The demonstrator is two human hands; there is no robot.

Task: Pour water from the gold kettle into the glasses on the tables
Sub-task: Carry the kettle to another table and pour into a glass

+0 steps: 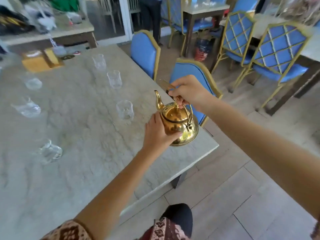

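A pale marble-patterned bench (72, 161) fills the left, carrying clear glasses (125, 110), with blue gold-framed chairs (275, 54) on a tiled floor to the right. Near the bench's right edge sits a shiny gold kettle (178, 125), upright, its curved spout pointing up and away. The left hand (156, 134) cups its body; the right hand (187, 92) closes on the raised handle.
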